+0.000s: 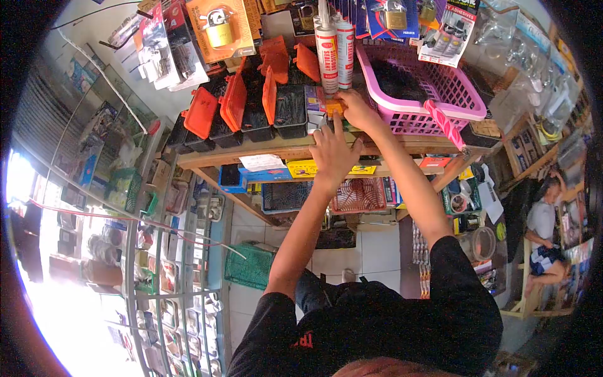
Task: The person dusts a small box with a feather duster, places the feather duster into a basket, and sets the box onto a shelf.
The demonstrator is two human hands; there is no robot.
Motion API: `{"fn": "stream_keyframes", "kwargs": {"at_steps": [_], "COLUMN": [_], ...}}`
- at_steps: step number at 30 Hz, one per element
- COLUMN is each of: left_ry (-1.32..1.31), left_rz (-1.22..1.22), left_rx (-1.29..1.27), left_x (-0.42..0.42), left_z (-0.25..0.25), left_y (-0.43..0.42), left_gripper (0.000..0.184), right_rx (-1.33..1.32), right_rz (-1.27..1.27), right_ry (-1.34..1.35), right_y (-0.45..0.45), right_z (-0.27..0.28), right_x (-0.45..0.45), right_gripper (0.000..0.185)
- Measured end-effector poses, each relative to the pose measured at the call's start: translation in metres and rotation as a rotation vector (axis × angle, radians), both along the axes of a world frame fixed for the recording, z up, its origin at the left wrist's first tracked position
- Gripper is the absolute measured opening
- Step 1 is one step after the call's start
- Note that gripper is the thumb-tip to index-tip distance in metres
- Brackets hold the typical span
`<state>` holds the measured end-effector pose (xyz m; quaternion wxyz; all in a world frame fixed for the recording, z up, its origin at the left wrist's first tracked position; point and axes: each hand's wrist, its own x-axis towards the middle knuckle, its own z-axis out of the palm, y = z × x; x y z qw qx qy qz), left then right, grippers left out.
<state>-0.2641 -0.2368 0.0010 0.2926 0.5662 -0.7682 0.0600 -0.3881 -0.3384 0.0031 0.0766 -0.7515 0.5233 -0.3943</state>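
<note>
My left hand (336, 151) reaches up to the shelf's front edge, its fingers spread and the index fingertip at a small orange-yellow box (335, 108). My right hand (359, 112) comes in from the right, its bent fingers closed at the same box's upper edge; the far fingertips are partly hidden. Just behind stand two silicone sealant tubes (327, 56), upright. A stack of small purple and white boxes (316, 103) sits left of the orange-yellow one. Black bins with raised orange lids (232, 100) line the shelf further left.
A pink plastic basket (433, 116) stands right of my right hand. Packaged padlocks (218, 32) hang overhead. Lower down are a brown basket (359, 196) and a green basket (248, 265). Glass shelving (135, 251) runs along the left. A person (545, 226) sits at the far right.
</note>
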Motion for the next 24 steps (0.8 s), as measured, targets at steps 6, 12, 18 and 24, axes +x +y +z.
{"fn": "stream_keyframes", "kwargs": {"at_steps": [6, 12, 18, 24], "left_ry": [0.039, 0.041, 0.006, -0.049], "left_rz": [-0.012, -0.009, -0.033, 0.049], "left_rx": [0.02, 0.036, 0.107, 0.045], "left_x": [-0.002, -0.002, 0.003, -0.005], "left_z": [0.0, 0.004, 0.011, 0.004], "left_y": [0.0, 0.002, 0.007, 0.007], "left_gripper": [0.086, 0.086, 0.089, 0.091], "right_rx": [0.081, 0.05, -0.212, 0.374], "right_rz": [0.104, 0.013, 0.075, 0.128], "right_ry": [-0.074, -0.067, -0.106, -0.394], "right_y": [0.008, 0.024, 0.123, 0.22], "right_z": [0.01, 0.017, 0.027, 0.043], "right_x": [0.0, 0.007, 0.011, -0.075], "right_gripper": [0.036, 0.044, 0.038, 0.019]}}
